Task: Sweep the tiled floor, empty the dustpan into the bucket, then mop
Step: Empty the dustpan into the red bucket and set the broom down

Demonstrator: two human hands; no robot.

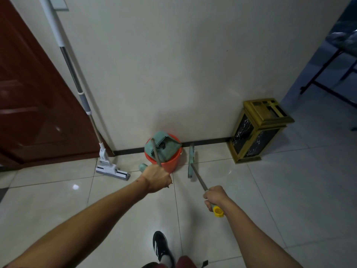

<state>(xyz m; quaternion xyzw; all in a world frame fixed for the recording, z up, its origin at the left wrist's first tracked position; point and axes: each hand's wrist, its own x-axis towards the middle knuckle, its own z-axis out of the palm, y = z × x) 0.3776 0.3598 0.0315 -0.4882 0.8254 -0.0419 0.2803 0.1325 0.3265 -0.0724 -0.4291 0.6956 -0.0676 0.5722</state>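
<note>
A green dustpan (pixel 164 147) is tipped over the mouth of the orange bucket (pixel 170 163), which stands against the wall. My left hand (pixel 156 177) grips the dustpan's long metal handle just in front of the bucket. To the bucket's right a green broom (pixel 191 160) stands with its head on the tiles. My right hand (pixel 215 197) grips the broom's handle near its yellow end cap. A white and grey mop (pixel 112 170) leans against the wall by the door, left of the bucket.
A brown door (pixel 34 105) fills the left side. A gold and black bin (pixel 257 130) stands by the wall to the right. Black metal furniture legs (pixel 328 89) show at the far right. My shoe (pixel 161 245) is on the tiled floor (pixel 280 190) below.
</note>
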